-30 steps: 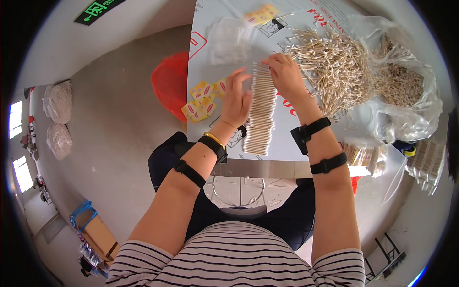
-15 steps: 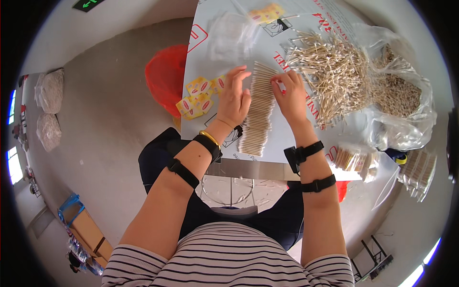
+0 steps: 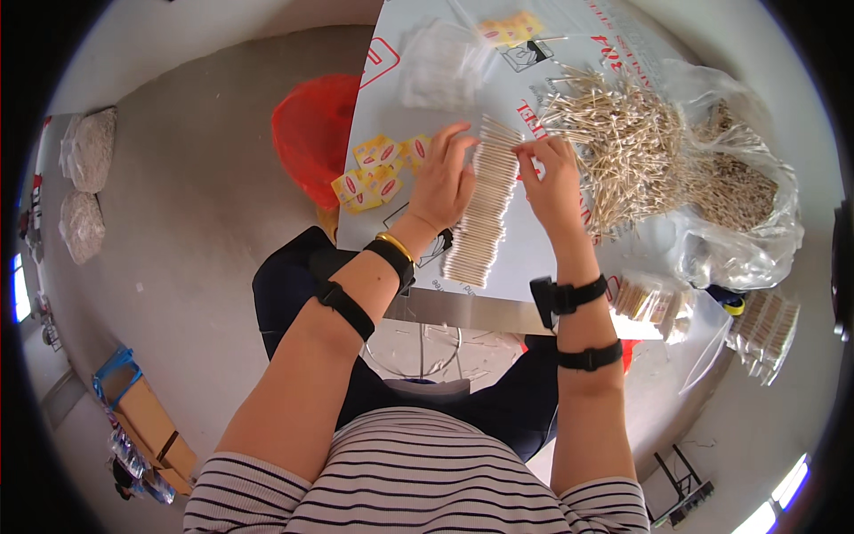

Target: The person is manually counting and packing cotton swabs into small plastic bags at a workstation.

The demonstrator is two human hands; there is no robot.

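A long row of thin pale sticks point(image 3: 480, 214) lies side by side on a white table point(image 3: 534, 276). My left hand point(image 3: 445, 178) rests flat against the row's left side, fingers spread over its far end. On the other side my right hand point(image 3: 551, 182) has its fingertips pinched at the row's top right corner, apparently on a few sticks. A big loose heap of the same sticks point(image 3: 623, 151) lies just right of my right hand.
A clear plastic bag with more sticks point(image 3: 729, 196) sits at the right. Yellow-red small packets point(image 3: 374, 173) lie left of my left hand, others point(image 3: 511, 27) at the far edge. A red bag point(image 3: 311, 133) stands beside the table. Bundled sticks point(image 3: 649, 303) lie near the front right corner.
Both hands have stayed at the stick row, shifting slightly toward its far end. The view has swung, so the table sits more to the right.
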